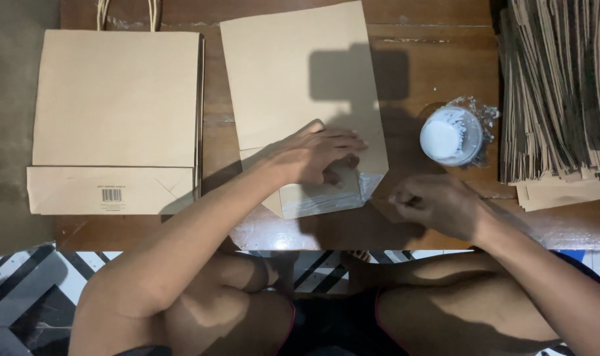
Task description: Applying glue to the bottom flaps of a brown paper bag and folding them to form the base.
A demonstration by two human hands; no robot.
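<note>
I see my left hand (316, 157) spread flat on the folded bottom flap of a brown paper bag (300, 86) lying mid-table, holding nothing. My right hand (438, 204) is curled loosely by the flap's glossy edge; whether it pinches anything I cannot tell. A finished bag (115, 99) with a small barcode label lies left; a white glue cup (450, 136) and stacked bags (560, 92) sit right.

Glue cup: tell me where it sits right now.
In the head view the glue cup stands right of centre on the wooden table, between the unfinished paper bag and the stack of flat bags.
</note>
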